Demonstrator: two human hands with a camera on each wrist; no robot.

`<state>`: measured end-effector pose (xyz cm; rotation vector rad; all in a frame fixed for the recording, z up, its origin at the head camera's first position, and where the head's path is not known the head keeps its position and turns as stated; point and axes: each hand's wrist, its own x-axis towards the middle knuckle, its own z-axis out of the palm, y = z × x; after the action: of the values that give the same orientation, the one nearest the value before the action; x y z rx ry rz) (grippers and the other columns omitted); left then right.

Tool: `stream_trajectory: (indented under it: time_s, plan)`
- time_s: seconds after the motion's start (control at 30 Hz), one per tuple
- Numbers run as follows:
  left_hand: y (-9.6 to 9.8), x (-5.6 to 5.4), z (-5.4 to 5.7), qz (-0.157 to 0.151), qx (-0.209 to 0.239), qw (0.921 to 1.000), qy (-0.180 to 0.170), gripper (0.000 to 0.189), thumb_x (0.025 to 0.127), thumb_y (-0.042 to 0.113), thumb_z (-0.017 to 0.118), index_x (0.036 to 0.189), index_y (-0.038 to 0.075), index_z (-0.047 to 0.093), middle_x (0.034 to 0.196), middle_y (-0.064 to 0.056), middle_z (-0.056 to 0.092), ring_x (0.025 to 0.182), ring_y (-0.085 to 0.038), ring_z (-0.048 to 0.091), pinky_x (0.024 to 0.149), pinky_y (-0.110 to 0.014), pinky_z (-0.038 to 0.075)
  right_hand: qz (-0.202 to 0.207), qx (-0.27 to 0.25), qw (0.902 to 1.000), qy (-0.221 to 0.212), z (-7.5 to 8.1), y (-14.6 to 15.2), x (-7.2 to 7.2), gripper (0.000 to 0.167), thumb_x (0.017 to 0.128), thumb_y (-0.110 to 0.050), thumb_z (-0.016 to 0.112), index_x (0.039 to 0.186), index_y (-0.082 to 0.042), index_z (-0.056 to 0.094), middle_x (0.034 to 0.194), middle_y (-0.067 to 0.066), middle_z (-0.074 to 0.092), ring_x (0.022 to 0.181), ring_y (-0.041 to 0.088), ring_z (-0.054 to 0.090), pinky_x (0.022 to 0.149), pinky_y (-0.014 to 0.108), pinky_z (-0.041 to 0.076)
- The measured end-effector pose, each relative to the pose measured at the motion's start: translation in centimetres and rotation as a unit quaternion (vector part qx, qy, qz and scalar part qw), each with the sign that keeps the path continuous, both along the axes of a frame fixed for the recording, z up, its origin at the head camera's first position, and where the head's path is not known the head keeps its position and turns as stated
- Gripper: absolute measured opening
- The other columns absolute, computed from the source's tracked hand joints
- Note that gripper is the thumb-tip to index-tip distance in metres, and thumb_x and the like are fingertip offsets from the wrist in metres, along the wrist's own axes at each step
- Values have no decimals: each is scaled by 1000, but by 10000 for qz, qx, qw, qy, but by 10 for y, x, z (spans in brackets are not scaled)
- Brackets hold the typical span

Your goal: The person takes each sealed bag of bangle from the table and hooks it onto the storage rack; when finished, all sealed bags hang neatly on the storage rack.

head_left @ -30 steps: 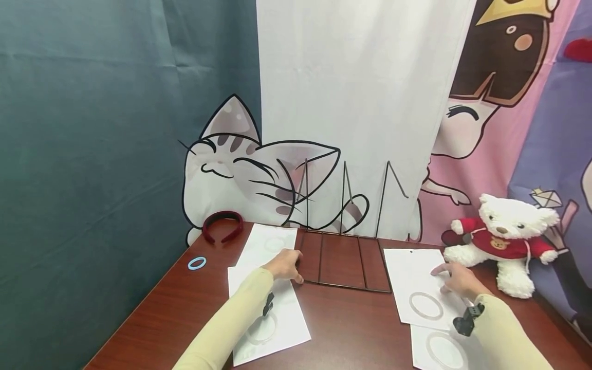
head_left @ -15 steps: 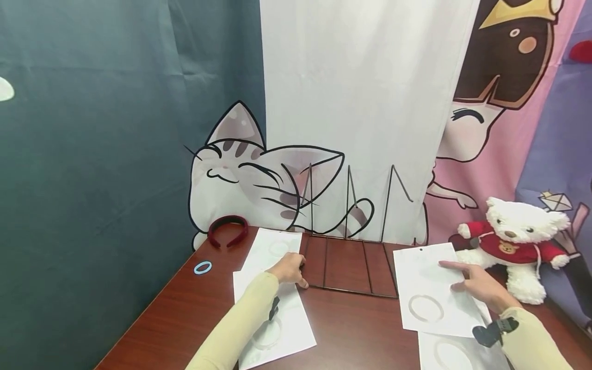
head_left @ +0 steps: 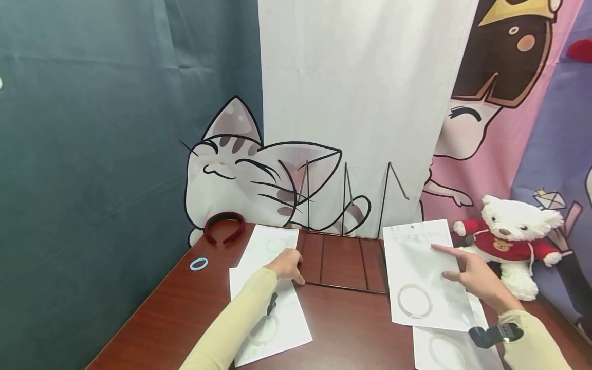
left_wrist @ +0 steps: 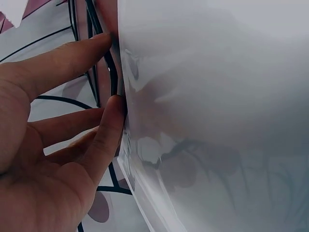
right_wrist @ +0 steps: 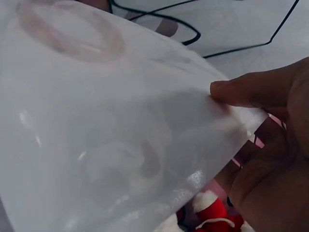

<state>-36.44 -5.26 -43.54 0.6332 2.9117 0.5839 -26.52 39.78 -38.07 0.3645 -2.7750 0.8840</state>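
My right hand (head_left: pixel 474 277) pinches the right side of a white packet (head_left: pixel 421 257), thumb on its front face. A pale ring shape shows in the packet's lower part, and a small hole sits at its top edge. The packet is tilted up and overlaps a similar packet (head_left: pixel 423 347) below. My left hand (head_left: pixel 284 264) is at the left side of a black wire rack (head_left: pixel 344 205); in the left wrist view its fingers (left_wrist: pixel 113 113) pinch the rack's dark wire (left_wrist: pixel 114 77). Beneath the left arm lie two more white packets, one farther back (head_left: pixel 261 246) and one nearer (head_left: pixel 289 318).
A dark red headband (head_left: pixel 238 226) and a light blue ring (head_left: pixel 199 259) lie at the table's left side. At the back right sits a white teddy bear (head_left: pixel 504 218) in a red top. Printed curtains (head_left: pixel 351 77) hang behind the brown table (head_left: pixel 342 334).
My right hand has taken hold of the upper right packet and raised it, tilting its top edge up and away from the table. The left hand stays at the rack.
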Motion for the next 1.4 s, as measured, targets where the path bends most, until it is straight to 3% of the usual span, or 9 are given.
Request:
stream_trajectory:
  time_s: [0.07, 0.23, 0.3, 0.43, 0.57, 0.83, 1.07, 1.27, 1.4]
  plan:
    - [0, 0, 0, 15, -17, 10000, -36, 58, 65, 21, 95, 110, -4, 69, 114, -16, 69, 112, -29, 63, 104, -39, 50, 92, -120, 9998, 117, 1, -2, 3, 67, 80, -9, 80, 143, -11, 56, 136, 15, 63, 105, -23, 46, 80, 5, 42]
    - [0, 1, 1, 60, 28, 9999, -132, 59, 64, 20, 96, 110, -4, 69, 114, -16, 70, 110, -28, 64, 102, -39, 51, 361, -661, 9968, 266, 0, -5, 12, 64, 86, -8, 76, 146, -14, 53, 135, -29, 51, 115, -26, 41, 83, 3, 41]
    - [0, 1, 2, 45, 69, 9999, -99, 58, 62, 18, 96, 108, -5, 70, 112, -16, 70, 107, -27, 65, 100, -39, 52, 466, -876, 9947, 283, 1, -7, 16, 64, 87, -7, 74, 147, -12, 52, 132, -36, 48, 117, -25, 43, 83, 4, 43]
    - [0, -1, 4, 3, 94, 9999, -37, 55, 60, 17, 97, 104, -5, 71, 107, -15, 72, 101, -25, 66, 96, -38, 54, 647, -1205, 9903, 237, 6, -13, 21, 63, 89, -3, 72, 147, -7, 49, 126, -31, 56, 105, -12, 61, 77, 16, 54]
    - [0, -2, 5, 53, 47, 10000, -50, 55, 59, 17, 98, 103, -4, 71, 106, -15, 72, 99, -24, 65, 95, -37, 55, 896, -1389, 9859, 248, 15, -22, 26, 61, 90, 0, 70, 147, -4, 49, 116, -25, 66, 94, -1, 70, 71, 27, 59]
    - [3, -4, 7, 92, 18, 9999, -113, 54, 59, 16, 98, 101, -4, 71, 105, -15, 72, 94, -22, 65, 91, -37, 56, 1245, -1591, 9772, 652, 35, -40, 30, 59, 86, 8, 70, 141, 0, 53, 116, -19, 70, 83, 6, 72, 67, 27, 59]
    - [3, -2, 8, 73, -151, 9998, -109, 42, 59, 15, 98, 86, 1, 69, 83, -5, 65, 76, -15, 54, 73, -30, 52, 1599, -2550, 9518, 595, 47, -45, 29, 61, 84, 15, 68, 142, 6, 49, 120, -10, 72, 97, 3, 72, 75, 23, 59]
    - [7, 0, 11, 99, -205, 9997, -122, 42, 60, 15, 97, 86, 3, 67, 82, -3, 62, 75, -15, 53, 71, -29, 50, 1302, -2542, 9564, 606, 48, -42, 26, 63, 86, 13, 67, 145, 4, 48, 124, -15, 69, 104, -2, 68, 78, 18, 57]
    - [6, -1, 13, 185, -230, 9994, -169, 44, 60, 15, 97, 88, 3, 66, 85, -3, 62, 76, -15, 53, 71, -29, 50, 1315, -2788, 9488, 687, 46, -43, 22, 61, 86, 14, 67, 143, 6, 49, 128, -13, 67, 108, -3, 67, 78, 17, 57]
